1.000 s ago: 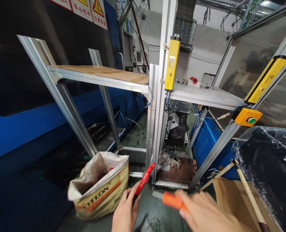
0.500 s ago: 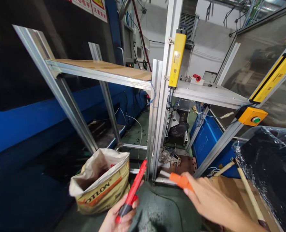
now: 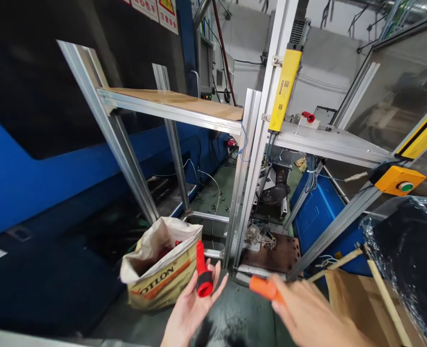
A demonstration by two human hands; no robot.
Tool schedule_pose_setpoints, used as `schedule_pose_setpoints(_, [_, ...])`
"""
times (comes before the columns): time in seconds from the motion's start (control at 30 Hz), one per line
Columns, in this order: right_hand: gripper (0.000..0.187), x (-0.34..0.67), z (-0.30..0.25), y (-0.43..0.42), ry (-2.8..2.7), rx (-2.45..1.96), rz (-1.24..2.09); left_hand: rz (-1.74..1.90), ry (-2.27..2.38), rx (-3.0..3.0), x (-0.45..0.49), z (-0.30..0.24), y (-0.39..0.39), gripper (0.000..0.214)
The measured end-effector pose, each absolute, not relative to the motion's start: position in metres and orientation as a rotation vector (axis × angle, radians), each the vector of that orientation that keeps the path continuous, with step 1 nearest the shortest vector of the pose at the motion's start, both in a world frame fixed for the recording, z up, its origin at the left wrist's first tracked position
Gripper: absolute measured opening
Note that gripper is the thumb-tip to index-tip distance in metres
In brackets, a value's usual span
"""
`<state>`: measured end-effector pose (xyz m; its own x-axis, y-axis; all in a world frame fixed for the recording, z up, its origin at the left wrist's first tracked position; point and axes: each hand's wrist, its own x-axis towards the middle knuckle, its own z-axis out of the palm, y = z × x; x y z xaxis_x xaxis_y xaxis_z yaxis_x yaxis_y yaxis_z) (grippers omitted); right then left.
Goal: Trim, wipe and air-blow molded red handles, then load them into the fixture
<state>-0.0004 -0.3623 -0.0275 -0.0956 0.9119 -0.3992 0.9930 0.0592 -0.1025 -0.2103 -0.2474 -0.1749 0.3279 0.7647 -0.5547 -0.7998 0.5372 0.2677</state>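
Note:
In my left hand (image 3: 195,301) is a red plastic part (image 3: 200,262) with a black band and a round, hollow end turned towards me. The fingers are partly spread, and the part rests between them and the thumb. My right hand (image 3: 303,308), blurred by motion, is wrapped round the orange handle of a knife (image 3: 264,287). Its pale blade points left towards the red part, with a gap between them. Just left of my left hand, an open woven sack (image 3: 162,284) stands on the floor, with some red pieces inside.
An aluminium frame carries a brown board (image 3: 184,103) and a metal table (image 3: 329,140) with a red piece (image 3: 308,116) on a fixture. A yellow light curtain (image 3: 286,91) and an orange button box (image 3: 397,180) are mounted there. A cardboard box (image 3: 357,299) and wooden handles lie at right.
The view has shifted left. The red part in my left hand has turned, so its round end now faces me, and the left fingers have spread. My right hand still holds the knife.

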Motion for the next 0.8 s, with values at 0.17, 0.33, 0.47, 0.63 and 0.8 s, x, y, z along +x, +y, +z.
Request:
schedule_pose_setpoints(0.17, [0.037, 0.0, -0.046, -0.356, 2.174, 1.914, -0.419, 1.012, 0.971, 0.19, -0.204, -0.189, -0.241, 0.013])
schedule_pose_setpoints(0.33, [0.039, 0.002, -0.052, -0.348, 2.112, 1.805, -0.451, 1.064, 1.293, 0.766, -0.208, -0.193, -0.248, 0.035])
schedule_pose_setpoints(0.47, [0.042, 0.004, -0.043, -0.34, 2.124, 1.942, -0.38, 1.065, 1.421, 1.123, -0.209, -0.193, -0.254, 0.033])
schedule_pose_setpoints(0.63, [0.039, 0.011, -0.042, -0.332, 2.141, 2.027, -0.316, 1.079, 1.432, 1.119, -0.209, -0.198, -0.257, 0.03])
schedule_pose_setpoints(0.8, [0.036, 0.007, -0.065, -0.335, 2.133, 1.848, -0.508, 1.086, 1.226, 0.619, -0.207, -0.196, -0.241, 0.043])
